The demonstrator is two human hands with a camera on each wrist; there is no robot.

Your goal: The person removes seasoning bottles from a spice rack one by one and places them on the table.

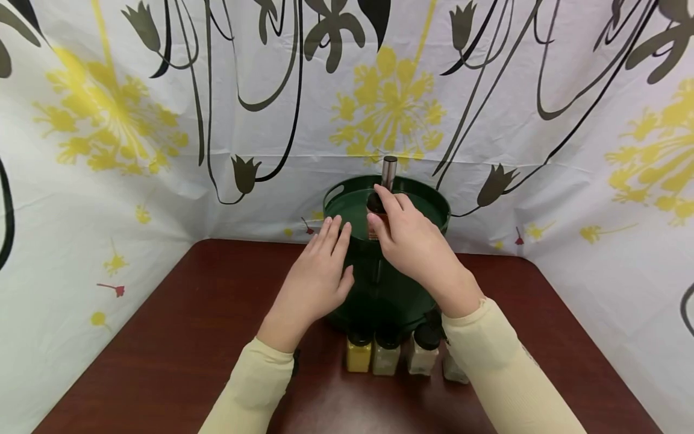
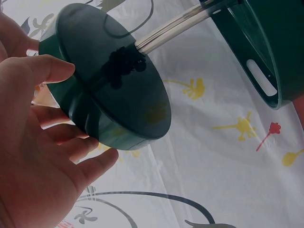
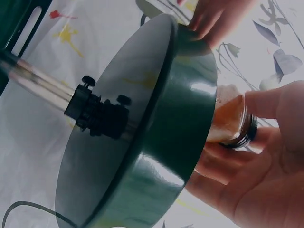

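Observation:
A green two-tier round tray stand (image 1: 441, 208) stands at the back of the table, a metal pole (image 1: 388, 169) rising through it. On the upper tier is a spice jar (image 1: 373, 226) with a black lid and reddish-orange contents. My right hand (image 1: 420, 250) holds this jar between thumb and fingers; the right wrist view shows the jar (image 3: 229, 118) just beyond the tier's wall. Fingers extended, my left hand (image 1: 317, 280) touches the near left side of the upper tier. In the left wrist view its thumb lies at the tier's lower edge (image 2: 109, 114).
In front of the stand, several black-lidded spice jars stand in a row, among them a yellow one (image 1: 358, 357) and paler ones (image 1: 386, 360). My right sleeve partly covers the rightmost jar (image 1: 454, 370). A patterned white sheet (image 1: 282, 199) hangs behind the dark red table (image 1: 162, 337).

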